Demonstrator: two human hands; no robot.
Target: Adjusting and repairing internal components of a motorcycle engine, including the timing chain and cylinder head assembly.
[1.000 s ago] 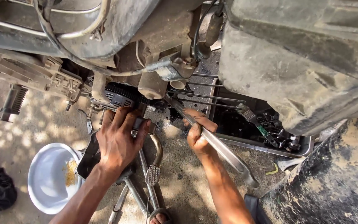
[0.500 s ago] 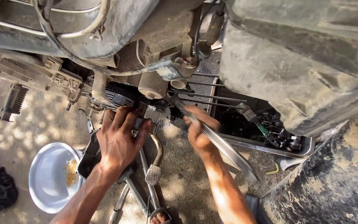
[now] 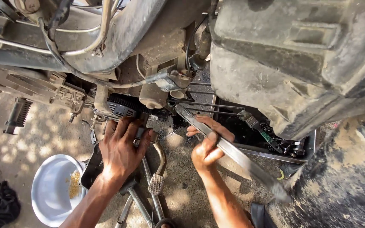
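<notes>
We look down at the grimy underside of a motorcycle. Our left hand point(image 3: 121, 150) lies flat, fingers spread wide, pressed on the black ribbed engine cover point(image 3: 123, 107) at about ten o'clock from centre. Our right hand point(image 3: 208, 145) is closed around a long flat metal bar point(image 3: 229, 147), which runs from near the engine at twelve o'clock down to five o'clock. A white bowl point(image 3: 55, 194) sits on the ground at eight o'clock; a bent foot pedal point(image 3: 157, 177) lies just below the left hand. We judge the bar could slip off its purchase under force, jolting the knuckles into nearby metal, or the loosened cover could drop.
</notes>
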